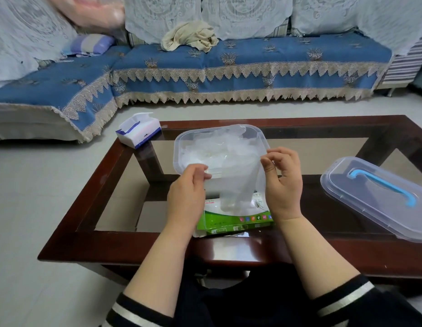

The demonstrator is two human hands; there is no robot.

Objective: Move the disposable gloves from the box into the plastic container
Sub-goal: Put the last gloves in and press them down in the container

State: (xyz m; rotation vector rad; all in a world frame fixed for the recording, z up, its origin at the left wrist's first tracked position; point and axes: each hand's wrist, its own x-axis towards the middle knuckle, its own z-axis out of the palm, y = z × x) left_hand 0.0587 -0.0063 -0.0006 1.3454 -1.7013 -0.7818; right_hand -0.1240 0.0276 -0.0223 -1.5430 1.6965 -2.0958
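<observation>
Clear plastic gloves (217,147) already fill our plastic container (262,138) on the worktop (346,123), and our left hand (186,197) and right hand (284,182) each pinch another glove (236,182) drawn up from the green box (231,220), so more remain.

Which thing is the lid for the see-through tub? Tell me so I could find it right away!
Find the dark wooden coffee table with the glass top. On its right end, beside the right hand, lies the lid. It is flat, long and clear, and unlike the open plastic container or the green glove box, it has a bright blue handle.
</observation>
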